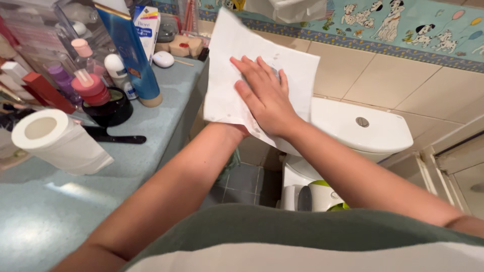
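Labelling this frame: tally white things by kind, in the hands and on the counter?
Paper sheet, under the right hand: 1
Paper roll: 1
White-capped bottle: 1
Small white oval case: 1
Total: 4

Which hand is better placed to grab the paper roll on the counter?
Left, probably. The left hand is hidden under the paper sheet, nearer the paper roll; the right hand lies flat on top.

Beige tiled wall [383, 80], dog-patterned border [403, 25], blue counter [151, 126], white toilet tank [363, 126]

Toilet tank [353, 126], paper roll [58, 141], blue tube [130, 50] on counter [151, 126].
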The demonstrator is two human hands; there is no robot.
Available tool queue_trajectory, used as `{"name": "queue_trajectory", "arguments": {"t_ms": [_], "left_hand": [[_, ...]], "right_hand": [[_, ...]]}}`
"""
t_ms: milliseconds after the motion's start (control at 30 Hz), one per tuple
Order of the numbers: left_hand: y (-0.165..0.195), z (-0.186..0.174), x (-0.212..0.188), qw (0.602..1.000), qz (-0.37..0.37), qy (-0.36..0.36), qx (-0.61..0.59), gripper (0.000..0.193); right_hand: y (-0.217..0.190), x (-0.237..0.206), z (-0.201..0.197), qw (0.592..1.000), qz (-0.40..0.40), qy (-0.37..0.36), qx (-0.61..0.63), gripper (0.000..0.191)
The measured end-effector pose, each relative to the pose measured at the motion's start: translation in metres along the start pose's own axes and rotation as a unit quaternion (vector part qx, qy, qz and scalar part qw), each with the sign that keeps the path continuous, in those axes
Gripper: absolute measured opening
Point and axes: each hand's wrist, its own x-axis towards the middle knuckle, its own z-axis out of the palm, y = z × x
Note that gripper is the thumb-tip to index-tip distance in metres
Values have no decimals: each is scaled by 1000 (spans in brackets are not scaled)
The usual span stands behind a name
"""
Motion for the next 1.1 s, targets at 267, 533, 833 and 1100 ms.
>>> {"name": "queue_trajectory", "arguments": {"t_ms": [267,533,833,1100], "left_hand": [[4,-1,4,988,28,30,146,54],[39,35,-2,986,97,116,76,66],[15,26,13,758,351,179,520,54],[2,55,-5,808,208,300,463,41]], "right_hand": [[18,14,4,870,150,135,451,50],[53,5,-88,605,262,246,711,64],[52,21,-20,630,271,207,698,31],[78,29,-41,932,57,356,44,18]]}}
